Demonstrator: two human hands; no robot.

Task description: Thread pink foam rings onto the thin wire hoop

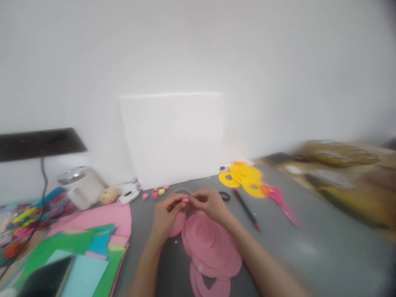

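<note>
Pinching a tiny pink piece (185,201), perhaps a bead, the left hand (168,214) and right hand (210,204) are closing their fingertips around it, above the overlapping round pink paper cutouts (206,243); no lettering is reading clearly.

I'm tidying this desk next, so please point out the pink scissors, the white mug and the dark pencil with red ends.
Pink scissors (281,203): head view, middle part.
White mug (92,189): head view, side wall.
Dark pencil (246,209): head view, mid-shaft.
</note>
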